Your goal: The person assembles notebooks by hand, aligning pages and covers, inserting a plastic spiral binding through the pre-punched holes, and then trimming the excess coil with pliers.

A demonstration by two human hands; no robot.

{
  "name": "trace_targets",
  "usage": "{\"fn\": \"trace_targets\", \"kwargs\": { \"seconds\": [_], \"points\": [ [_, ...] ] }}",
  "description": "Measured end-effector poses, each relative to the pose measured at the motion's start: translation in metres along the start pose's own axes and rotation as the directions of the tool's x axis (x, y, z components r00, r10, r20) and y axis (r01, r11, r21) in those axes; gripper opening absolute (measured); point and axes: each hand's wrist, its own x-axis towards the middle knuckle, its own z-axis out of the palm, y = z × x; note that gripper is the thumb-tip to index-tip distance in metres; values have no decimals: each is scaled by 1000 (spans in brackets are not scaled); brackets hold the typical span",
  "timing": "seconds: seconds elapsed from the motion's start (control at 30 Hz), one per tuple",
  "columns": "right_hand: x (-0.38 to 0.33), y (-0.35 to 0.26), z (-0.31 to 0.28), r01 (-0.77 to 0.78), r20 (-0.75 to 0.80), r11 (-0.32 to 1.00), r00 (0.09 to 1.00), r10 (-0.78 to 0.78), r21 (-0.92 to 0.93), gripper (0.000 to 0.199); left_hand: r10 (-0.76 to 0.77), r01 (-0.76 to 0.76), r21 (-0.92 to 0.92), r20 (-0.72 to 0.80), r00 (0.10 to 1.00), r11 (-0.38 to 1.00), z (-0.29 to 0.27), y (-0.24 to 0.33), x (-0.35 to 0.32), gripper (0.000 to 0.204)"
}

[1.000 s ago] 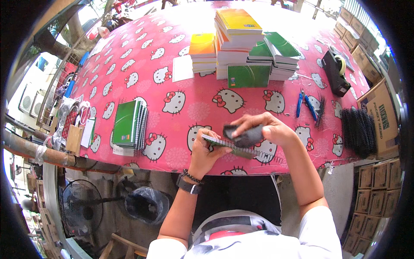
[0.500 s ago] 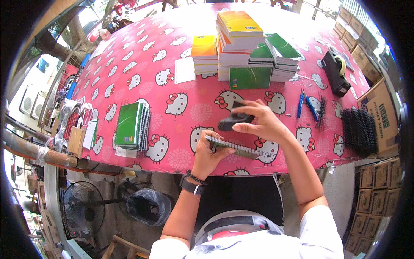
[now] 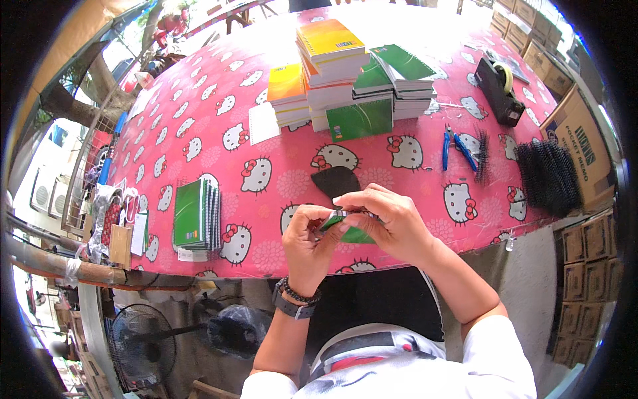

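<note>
Holding a small green notebook (image 3: 351,229) at the near table edge, left hand (image 3: 307,239) and right hand (image 3: 389,223) both clamped on it; probably fitting its binding; next needing steady alignment; black cover (image 3: 337,183) just beyond.

Stationery workshop or stall: stacked notebooks (image 3: 345,73), spiral binding coils (image 3: 548,174), tape dispenser (image 3: 500,83), cardboard cartons (image 3: 578,143).

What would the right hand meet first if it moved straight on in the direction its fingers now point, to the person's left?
Most likely the left hand: the right hand points at it, and both pinch the small green notebook between them. Beyond that lies the green notebook stack, though depth is hard to judge.
</note>
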Motion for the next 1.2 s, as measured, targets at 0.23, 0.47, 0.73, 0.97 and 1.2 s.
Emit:
{"fn": "trace_targets", "kwargs": {
  "seconds": [0.23,0.47,0.73,0.97,1.2],
  "points": [
    [-6,-2,0,10,0,995,1000,-10,98,22,8,-9,55,6,1000,998,0,12,-3,23],
    [-7,-4,0,100,-30,991,995,-98,84,22,-19,19,13,33,999,1000,1,20,-5,20],
    [-2,-8,1,133,-31,991,991,-133,1,22,23,-25,68,35,999,997,-3,27,-7,17],
    [0,-15,4,121,76,993,990,-122,18,17,-149,149,-65,-2,989,987,-8,29,-8,24],
    [5,-10,4,139,157,981,981,-117,-138,50,35,-6,221,-127,991,975,-26,26,-4,16]
  ]
}}
